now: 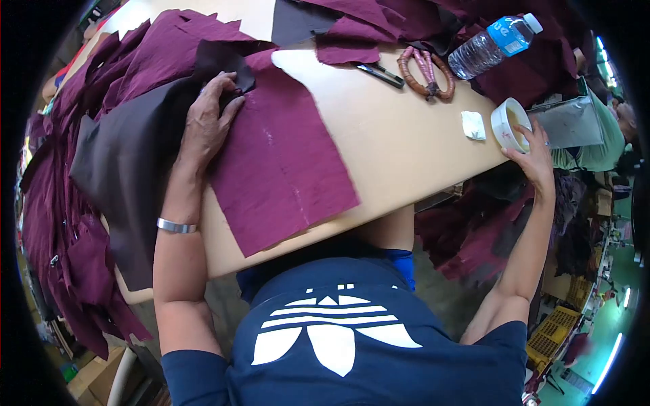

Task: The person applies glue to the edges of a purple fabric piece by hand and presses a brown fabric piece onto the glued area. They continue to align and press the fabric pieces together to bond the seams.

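My left hand [206,122] rests on a pile of cloth, its fingers pinching the edge of a dark brown fabric piece [128,162] that lies against a maroon fabric piece [281,169] spread flat on the beige table [399,142]. A metal bracelet sits on that wrist. My right hand [535,155] reaches out to the table's right edge and its fingertips touch the rim of a small white cup [508,122] with yellowish contents.
A clear water bottle [494,42] lies at the far right next to scissors with wrapped handles [426,71] and a dark tool [380,74]. A white chalk piece [473,125] sits near the cup. Maroon cloth heaps [61,223] hang off the left side.
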{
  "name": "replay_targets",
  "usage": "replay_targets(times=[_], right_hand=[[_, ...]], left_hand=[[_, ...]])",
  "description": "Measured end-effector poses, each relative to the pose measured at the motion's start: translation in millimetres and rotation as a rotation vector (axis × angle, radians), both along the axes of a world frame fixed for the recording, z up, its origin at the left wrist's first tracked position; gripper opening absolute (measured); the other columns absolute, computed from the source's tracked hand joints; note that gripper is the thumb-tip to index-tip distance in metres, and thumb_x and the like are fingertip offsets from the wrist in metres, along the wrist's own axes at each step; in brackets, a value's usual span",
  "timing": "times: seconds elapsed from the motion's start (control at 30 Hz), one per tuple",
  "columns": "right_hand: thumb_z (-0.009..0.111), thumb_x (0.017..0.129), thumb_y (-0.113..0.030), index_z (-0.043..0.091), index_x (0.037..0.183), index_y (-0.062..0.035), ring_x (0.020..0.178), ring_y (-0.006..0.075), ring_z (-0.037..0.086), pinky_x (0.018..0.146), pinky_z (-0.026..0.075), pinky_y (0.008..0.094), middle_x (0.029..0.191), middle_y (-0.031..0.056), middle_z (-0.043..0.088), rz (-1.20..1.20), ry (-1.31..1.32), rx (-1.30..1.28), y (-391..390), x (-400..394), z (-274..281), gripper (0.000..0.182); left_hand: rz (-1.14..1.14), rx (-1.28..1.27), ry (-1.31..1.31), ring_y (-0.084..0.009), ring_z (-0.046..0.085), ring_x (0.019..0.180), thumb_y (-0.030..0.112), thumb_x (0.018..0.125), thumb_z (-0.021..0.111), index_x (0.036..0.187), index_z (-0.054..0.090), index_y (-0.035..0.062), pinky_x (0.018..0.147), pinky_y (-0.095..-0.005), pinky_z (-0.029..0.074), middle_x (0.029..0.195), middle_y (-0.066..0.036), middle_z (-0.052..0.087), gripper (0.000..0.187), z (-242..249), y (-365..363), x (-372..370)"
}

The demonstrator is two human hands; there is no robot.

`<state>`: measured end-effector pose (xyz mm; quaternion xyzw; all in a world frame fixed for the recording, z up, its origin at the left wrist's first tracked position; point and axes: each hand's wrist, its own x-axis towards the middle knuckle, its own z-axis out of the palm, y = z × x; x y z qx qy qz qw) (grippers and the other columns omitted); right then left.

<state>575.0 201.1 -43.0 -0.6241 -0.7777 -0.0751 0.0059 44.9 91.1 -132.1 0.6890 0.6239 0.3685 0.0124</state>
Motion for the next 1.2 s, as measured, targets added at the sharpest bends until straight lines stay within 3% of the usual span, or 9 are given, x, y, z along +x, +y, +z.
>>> replay_targets(times=[0.27, 0.47, 0.73, 0.77, 0.83, 0.93, 1.0, 1.13, 1.2], right_hand=[[0.074, 0.059, -0.035, 0.062, 0.112, -0.0074, 0.132, 0.0362, 0.03, 0.107, 0.027, 0.04, 0.144, 0.0187, 0.031, -0.023, -0.025, -0.143, 19, 1, -6, 0.062], [0.073, 0.064, -0.028, 0.055, 0.096, -0.0036, 0.129, 0.0383, 0.034, 0.103, 0.031, 0.0426, 0.143, 0.0197, 0.033, 0.08, 0.22, 0.124, 8, 10, 2, 0.043], [0.066, 0.073, -0.02, 0.055, 0.08, -0.0059, 0.129, 0.0328, 0.036, 0.098, 0.035, 0.0465, 0.138, 0.0111, 0.042, 0.056, -0.214, 0.269, -25, -37, 6, 0.019], [0.064, 0.075, -0.017, 0.056, 0.075, -0.0064, 0.129, 0.0315, 0.036, 0.097, 0.034, 0.0489, 0.138, 0.0087, 0.043, 0.185, -0.106, 0.331, -28, -58, 12, 0.014], [0.063, 0.074, -0.009, 0.062, 0.086, -0.0068, 0.124, 0.0313, 0.041, 0.098, 0.036, 0.0427, 0.131, 0.0084, 0.05, 0.465, 0.179, 0.41, -50, -139, 34, 0.012], [0.059, 0.076, 0.0, 0.065, 0.096, -0.0026, 0.115, 0.029, 0.052, 0.096, 0.04, 0.0406, 0.121, 0.0165, 0.056, 0.966, 0.716, 0.181, -86, -246, 42, 0.022], [0.058, 0.072, 0.007, 0.064, 0.099, -0.0034, 0.108, 0.0299, 0.057, 0.092, 0.044, 0.0364, 0.114, 0.0159, 0.059, 1.192, 0.835, -0.016, -98, -300, 30, 0.03], [0.053, 0.076, 0.004, 0.062, 0.104, -0.0009, 0.099, 0.0233, 0.061, 0.087, 0.046, 0.0312, 0.108, 0.0112, 0.062, 1.055, 0.724, -0.259, -68, -346, -22, 0.03], [0.051, 0.076, 0.002, 0.062, 0.104, 0.0001, 0.099, 0.0267, 0.059, 0.09, 0.045, 0.0348, 0.11, 0.0135, 0.061, 0.872, 0.786, -0.401, -53, -342, -42, 0.03]], left_hand=[[-0.011, -0.005, 0.026, -0.0297, 0.052, 0.116, 0.006, 0.082, 0.062, 0.096, 0.057, 0.0008, 0.094, -0.0368, 0.043, 0.113, -0.014, 0.06, 0.015, 2, -2, -2], [-0.043, 0.064, 0.045, -0.0278, 0.056, 0.11, 0.002, 0.083, 0.059, 0.094, 0.059, 0.0009, 0.092, -0.0352, 0.045, 0.108, -0.013, 0.062, 0.01, -2, 0, -6], [0.004, 0.119, -0.011, -0.0265, 0.062, 0.094, 0.005, 0.082, 0.061, 0.094, 0.06, 0.0006, 0.084, -0.0338, 0.049, 0.1, -0.011, 0.065, 0.012, -7, 4, -7], [-0.01, 0.144, -0.014, -0.027, 0.062, 0.093, 0.006, 0.082, 0.062, 0.093, 0.06, 0.0006, 0.082, -0.0338, 0.049, 0.099, -0.012, 0.064, 0.012, -10, 7, -10], [-0.008, 0.115, -0.079, -0.0276, 0.062, 0.088, 0.008, 0.082, 0.062, 0.092, 0.06, 0.0013, 0.079, -0.0341, 0.049, 0.095, -0.012, 0.064, 0.012, -8, 6, -8], [0.016, 0.068, -0.109, -0.0277, 0.062, 0.085, 0.009, 0.082, 0.062, 0.092, 0.06, 0.0023, 0.076, -0.0344, 0.049, 0.092, -0.013, 0.064, 0.012, -5, 5, -5], [-0.01, 0.119, -0.118, -0.0281, 0.062, 0.084, 0.01, 0.082, 0.062, 0.092, 0.059, 0.0025, 0.074, -0.035, 0.049, 0.089, -0.012, 0.063, 0.012, -9, 6, -8], [-0.016, 0.141, -0.11, -0.0292, 0.06, 0.083, 0.01, 0.082, 0.062, 0.089, 0.058, 0.0019, 0.074, -0.0359, 0.049, 0.086, -0.012, 0.062, 0.012, -8, 6, -6], [-0.029, 0.156, -0.086, -0.0292, 0.06, 0.084, 0.01, 0.082, 0.061, 0.089, 0.058, 0.0019, 0.074, -0.036, 0.048, 0.086, -0.012, 0.062, 0.011, -9, 8, -7]])
